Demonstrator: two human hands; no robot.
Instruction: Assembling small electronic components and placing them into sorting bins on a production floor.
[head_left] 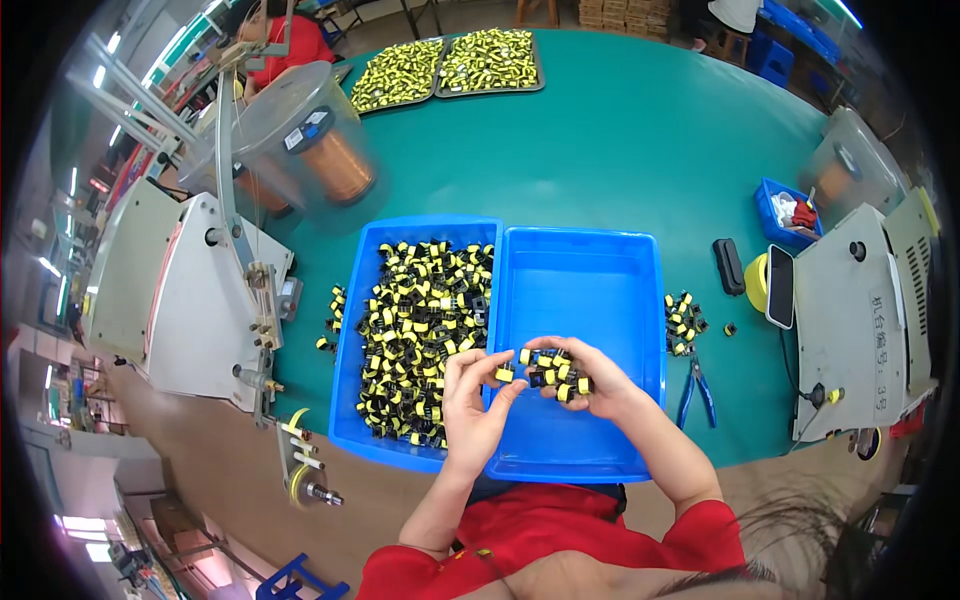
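A row of small yellow-and-black wound parts [556, 366] is held above the near edge of the right blue tray [600, 290], cupped in the closed fingers of the right hand [590, 378]. A single such part [505, 373] is pinched between thumb and fingers of the left hand [472, 395]. Just beside it, the left blue tray [365, 300] is heaped with the same parts. A small pile [683, 322] and blue-handled pliers [696, 385] are seen on the teal bench [640, 150] to the right. A winding machine [190, 290] and a copper wire spool [340, 165] are placed to the left.
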